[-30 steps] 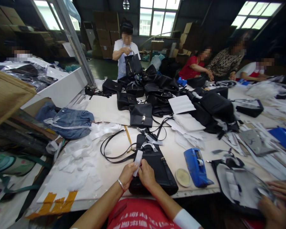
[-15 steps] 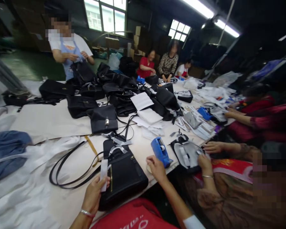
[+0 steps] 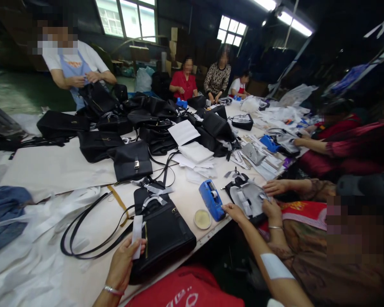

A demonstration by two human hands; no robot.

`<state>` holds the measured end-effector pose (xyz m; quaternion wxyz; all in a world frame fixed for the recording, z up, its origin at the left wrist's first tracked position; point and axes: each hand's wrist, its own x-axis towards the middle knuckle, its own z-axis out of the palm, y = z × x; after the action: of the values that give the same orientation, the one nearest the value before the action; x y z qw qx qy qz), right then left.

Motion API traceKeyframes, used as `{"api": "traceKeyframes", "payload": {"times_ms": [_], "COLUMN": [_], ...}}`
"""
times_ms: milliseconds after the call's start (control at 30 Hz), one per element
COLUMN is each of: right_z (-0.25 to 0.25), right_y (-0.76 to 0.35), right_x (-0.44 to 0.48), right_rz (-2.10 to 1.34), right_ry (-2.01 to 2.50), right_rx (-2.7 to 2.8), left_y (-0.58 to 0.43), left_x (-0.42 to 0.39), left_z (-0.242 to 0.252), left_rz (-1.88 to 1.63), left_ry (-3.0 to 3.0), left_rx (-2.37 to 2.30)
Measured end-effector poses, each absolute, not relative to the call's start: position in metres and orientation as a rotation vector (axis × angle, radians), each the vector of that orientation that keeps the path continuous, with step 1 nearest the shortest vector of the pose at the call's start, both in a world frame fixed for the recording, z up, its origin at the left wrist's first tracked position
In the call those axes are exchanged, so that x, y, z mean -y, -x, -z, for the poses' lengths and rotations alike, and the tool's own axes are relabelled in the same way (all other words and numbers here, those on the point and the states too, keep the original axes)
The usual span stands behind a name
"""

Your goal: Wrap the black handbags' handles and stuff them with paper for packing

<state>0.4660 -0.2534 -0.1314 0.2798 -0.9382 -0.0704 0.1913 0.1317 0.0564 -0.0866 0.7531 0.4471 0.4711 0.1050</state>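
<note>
Pinching a narrow white strip (image 3: 137,230) between thumb and fingers, the wearer's left hand (image 3: 124,260) was at the near left side of a black bag (image 3: 171,232). The bag lay on a pale table (image 3: 185,202), close to the near edge, with its handle (image 3: 152,199) wrapped in white and a long black strap (image 3: 85,256) looped out to the left. The strip overlapped the bag's left side, next to a gold zip (image 3: 146,241). The wearer's right hand (image 3: 235,212) was stretched out to the right, fingers drawn together at the near end of a blue tape dispenser (image 3: 210,196); whether they gripped anything could not be told. A round, pale disc (image 3: 202,219) lay between dispenser and bag. Farther back were white sheets (image 3: 195,152) and a heap of black bags (image 3: 156,121). At right, a co-worker (image 3: 316,251) had both hands at an open, grey-lined bag (image 3: 252,198).
</note>
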Motion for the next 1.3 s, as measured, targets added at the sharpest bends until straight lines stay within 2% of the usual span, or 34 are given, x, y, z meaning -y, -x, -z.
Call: {"api": "traceKeyframes", "payload": {"times_ms": [300,567,1033,1300], "right_z": [0.118,0.129,0.134,0.148], "right_y": [-0.453,-0.437,-0.429,-0.393], "right_x": [0.270,0.271,0.255,0.264], "right_rz": [-0.499,-0.621,-0.510,-0.422], "right_ry": [2.443,2.356,2.817,2.729], "right_rx": [0.130,-0.056,0.095,0.035], "left_y": [-0.130,-0.130,-0.129,-0.135], "left_x": [-0.056,-0.058,-0.061,-0.064], "left_z": [0.085,0.085,0.097,0.101], "left_rz": [-0.253,-0.257,-0.259,-0.098], "left_ry": [-0.908,-0.904,-0.868,-0.932], "left_rx": [-1.023,-1.005,-1.005,-1.065]}}
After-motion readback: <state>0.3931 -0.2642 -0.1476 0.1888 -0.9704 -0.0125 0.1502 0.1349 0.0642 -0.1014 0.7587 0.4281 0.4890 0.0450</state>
